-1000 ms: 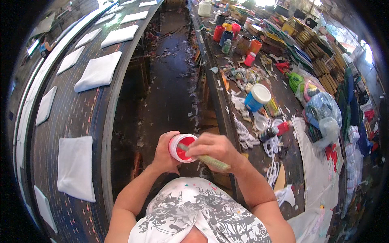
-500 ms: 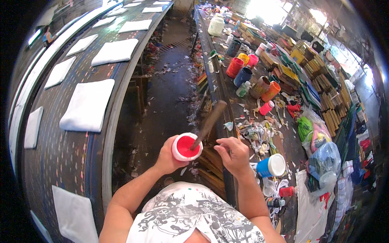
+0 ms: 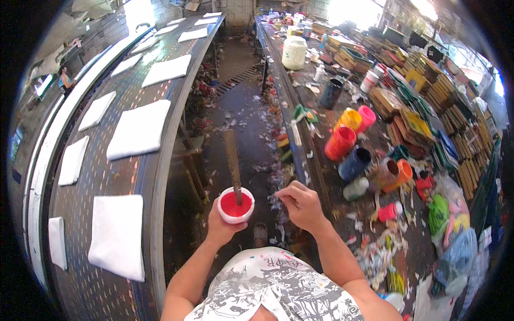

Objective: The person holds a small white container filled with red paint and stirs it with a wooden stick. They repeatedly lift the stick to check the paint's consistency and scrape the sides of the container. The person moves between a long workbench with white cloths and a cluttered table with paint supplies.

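Right hand [image 3: 301,204] lets go of the wooden stick [image 3: 233,165] since the earlier frame, fingers loosely curled, empty. Left hand [image 3: 220,227] grips the white cup of red paint [image 3: 235,205] at chest height, stick standing inside. Stirring step pauses; next needs regripping the stick.

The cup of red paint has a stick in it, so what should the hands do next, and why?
Probably the right hand should take the wooden stick. The stick stands loose in the cup of red paint, which the left hand holds from below, while the right hand hovers beside it, holding nothing I can see.
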### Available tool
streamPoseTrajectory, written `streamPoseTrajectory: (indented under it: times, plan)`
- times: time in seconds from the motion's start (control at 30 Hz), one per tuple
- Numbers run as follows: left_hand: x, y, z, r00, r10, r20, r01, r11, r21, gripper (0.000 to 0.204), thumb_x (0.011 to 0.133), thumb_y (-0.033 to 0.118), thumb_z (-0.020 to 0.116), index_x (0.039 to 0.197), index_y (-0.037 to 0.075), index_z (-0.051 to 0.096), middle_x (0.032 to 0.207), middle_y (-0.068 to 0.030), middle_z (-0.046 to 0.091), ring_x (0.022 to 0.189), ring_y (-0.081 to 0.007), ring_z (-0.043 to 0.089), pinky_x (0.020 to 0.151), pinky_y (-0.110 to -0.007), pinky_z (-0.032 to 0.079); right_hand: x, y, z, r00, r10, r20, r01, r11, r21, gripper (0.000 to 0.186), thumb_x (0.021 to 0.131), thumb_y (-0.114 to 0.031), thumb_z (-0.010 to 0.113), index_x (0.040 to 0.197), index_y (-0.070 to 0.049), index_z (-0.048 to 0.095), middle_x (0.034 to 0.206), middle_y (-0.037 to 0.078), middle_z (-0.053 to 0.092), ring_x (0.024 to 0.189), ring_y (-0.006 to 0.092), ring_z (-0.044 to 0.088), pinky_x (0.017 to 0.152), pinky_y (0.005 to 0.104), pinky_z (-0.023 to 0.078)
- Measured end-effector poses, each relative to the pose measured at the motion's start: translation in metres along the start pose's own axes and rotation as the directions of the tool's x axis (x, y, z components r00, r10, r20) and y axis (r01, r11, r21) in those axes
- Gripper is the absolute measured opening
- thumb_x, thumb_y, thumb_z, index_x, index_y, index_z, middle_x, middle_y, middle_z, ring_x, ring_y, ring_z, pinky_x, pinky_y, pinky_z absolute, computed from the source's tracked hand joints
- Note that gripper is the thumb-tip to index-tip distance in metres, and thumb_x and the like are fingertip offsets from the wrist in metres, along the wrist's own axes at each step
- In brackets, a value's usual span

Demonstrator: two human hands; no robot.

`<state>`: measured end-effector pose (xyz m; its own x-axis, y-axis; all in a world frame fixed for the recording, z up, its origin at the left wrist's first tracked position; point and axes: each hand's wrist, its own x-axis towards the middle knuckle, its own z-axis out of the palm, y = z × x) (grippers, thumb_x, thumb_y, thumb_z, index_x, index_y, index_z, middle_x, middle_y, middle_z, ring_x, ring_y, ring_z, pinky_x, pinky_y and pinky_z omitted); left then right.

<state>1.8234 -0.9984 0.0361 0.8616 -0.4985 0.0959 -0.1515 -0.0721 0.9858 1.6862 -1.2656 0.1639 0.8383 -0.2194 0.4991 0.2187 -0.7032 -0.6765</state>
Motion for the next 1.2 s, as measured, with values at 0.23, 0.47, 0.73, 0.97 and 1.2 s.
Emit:
streamPoseTrajectory:
  times: [0.23,0.47,0.73,0.97,1.2]
  plan:
    - [0.143,0.011,-0.044,0.960,-0.038,-0.277,0.075,0.989,0.127,0.108,0.062,-0.003,0.115,0.159,0.006,0.068,0.149,-0.0096,0.081,0.138,-0.0272,0.078,0.124,-0.045,0.061,0.216,0.071,0.041,0.950,-0.308,0.058,0.307,0.951,0.016,0.010,0.108,-0.010,0.081,0.118,-0.011,0.084,0.107,0.015,0.087,0.091,0.0388,0.086,0.078,0.0485,0.068]
    - [0.287,-0.024,-0.087,0.937,-0.144,-0.319,0.128,0.989,-0.072,0.098,0.059,-0.003,0.114,0.148,0.004,0.076,0.141,-0.0062,0.084,0.129,-0.0245,0.081,0.117,-0.047,0.065,0.345,0.177,0.086,0.898,-0.361,0.251,0.361,0.931,0.049,0.017,0.106,-0.027,0.088,0.101,-0.015,0.078,0.080,0.009,0.081,0.074,0.0363,0.082,0.066,0.0482,0.064]
    - [0.563,-0.057,-0.106,0.946,-0.151,-0.288,0.112,0.982,-0.149,0.100,0.061,-0.011,0.107,0.153,0.004,0.070,0.143,-0.0081,0.082,0.132,-0.0261,0.080,0.120,-0.044,0.063,0.535,0.297,0.136,0.923,-0.320,0.214,0.344,0.935,-0.089,0.011,0.107,-0.021,0.087,0.106,-0.013,0.081,0.088,0.011,0.083,0.082,0.0370,0.083,0.075,0.0485,0.065]
    - [0.800,-0.046,-0.075,0.976,0.205,-0.077,-0.199,0.977,0.076,0.105,0.064,-0.001,0.108,0.160,0.006,0.065,0.153,-0.0111,0.074,0.145,-0.0324,0.072,0.128,-0.046,0.055,0.745,0.337,0.167,0.964,-0.072,-0.256,0.157,0.931,0.330,0.051,0.116,-0.029,0.085,0.155,-0.001,0.069,0.142,0.017,0.079,0.125,0.0270,0.078,0.108,0.0416,0.061]
    - [0.993,-0.078,-0.055,0.930,0.362,-0.067,-0.305,0.859,0.411,0.110,0.065,0.008,0.110,0.163,0.005,0.061,0.153,-0.0150,0.071,0.144,-0.0362,0.071,0.127,-0.049,0.055,0.930,0.405,0.210,0.992,0.006,-0.129,0.103,0.568,0.817,0.045,0.128,-0.040,0.068,0.144,0.002,0.074,0.107,0.004,0.079,0.099,0.0133,0.074,0.094,0.0316,0.060]
